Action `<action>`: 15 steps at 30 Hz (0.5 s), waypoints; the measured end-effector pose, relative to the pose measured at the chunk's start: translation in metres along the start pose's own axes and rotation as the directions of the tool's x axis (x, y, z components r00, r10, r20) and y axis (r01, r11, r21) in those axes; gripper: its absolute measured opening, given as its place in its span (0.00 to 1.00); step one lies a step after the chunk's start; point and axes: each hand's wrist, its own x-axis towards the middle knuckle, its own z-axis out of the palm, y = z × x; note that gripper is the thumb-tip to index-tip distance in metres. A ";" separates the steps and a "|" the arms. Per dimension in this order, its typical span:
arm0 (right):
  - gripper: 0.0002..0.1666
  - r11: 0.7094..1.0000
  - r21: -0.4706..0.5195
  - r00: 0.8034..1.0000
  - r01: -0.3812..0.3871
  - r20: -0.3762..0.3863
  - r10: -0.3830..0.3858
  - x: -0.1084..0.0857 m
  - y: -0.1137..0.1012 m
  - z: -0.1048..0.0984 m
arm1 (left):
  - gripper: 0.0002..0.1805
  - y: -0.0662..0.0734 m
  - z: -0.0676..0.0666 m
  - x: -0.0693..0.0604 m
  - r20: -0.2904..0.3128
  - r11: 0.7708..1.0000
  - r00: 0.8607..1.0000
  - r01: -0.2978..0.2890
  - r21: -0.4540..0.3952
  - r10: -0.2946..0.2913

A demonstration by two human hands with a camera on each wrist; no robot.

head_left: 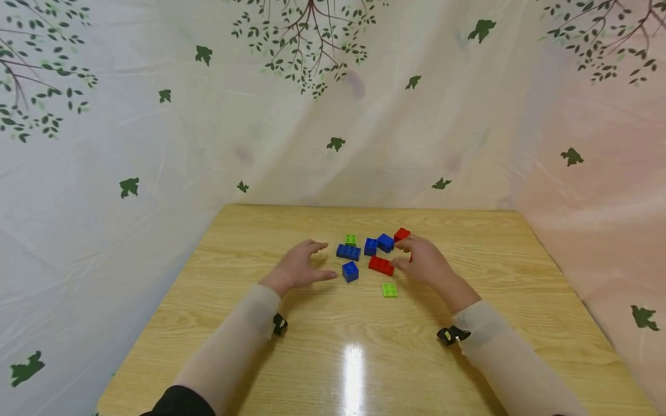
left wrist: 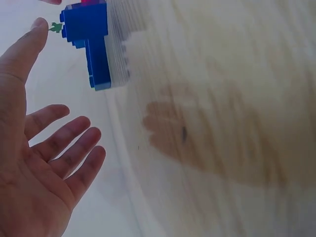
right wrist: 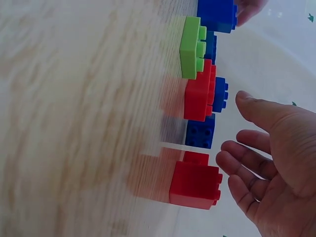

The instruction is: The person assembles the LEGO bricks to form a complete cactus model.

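Note:
My left hand (head_left: 300, 267) hovers to the left of the bricks, thumb and fingers spread, holding nothing. Closest to it are a blue brick (head_left: 350, 271) and a longer blue brick (head_left: 348, 252); in the left wrist view, blue bricks (left wrist: 86, 22) lie beyond the thumb. On the other side, my right hand (head_left: 424, 261) has its fingers loosely bent beside a long red brick (head_left: 381, 266) and a red brick (head_left: 402, 234). The right wrist view shows a gap between this hand (right wrist: 281, 158) and a red brick (right wrist: 195, 183), with nothing in the palm.
Two more blue bricks (head_left: 370, 247) sit between the hands, one tilted. A light green brick (head_left: 389, 290) lies nearer me, another green brick (head_left: 351, 239) farther back. The wooden table (head_left: 312, 346) ends at a leaf-patterned cloth (head_left: 291, 150).

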 end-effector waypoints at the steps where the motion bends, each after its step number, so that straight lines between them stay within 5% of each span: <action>1: 0.31 1.000 0.006 1.000 -0.003 0.013 0.003 0.001 0.000 0.001 | 0.51 0.000 0.002 0.001 0.003 1.000 1.000 -0.008 -0.011 0.009; 7: 0.30 1.000 0.002 0.997 -0.007 0.077 0.007 0.007 -0.002 0.005 | 0.47 0.001 0.011 0.005 0.038 0.991 0.999 -0.028 -0.132 0.033; 15: 0.30 0.996 -0.085 0.991 0.035 0.133 -0.023 0.015 -0.005 0.013 | 0.38 0.008 0.022 0.009 0.038 0.950 0.999 -0.020 -0.310 0.033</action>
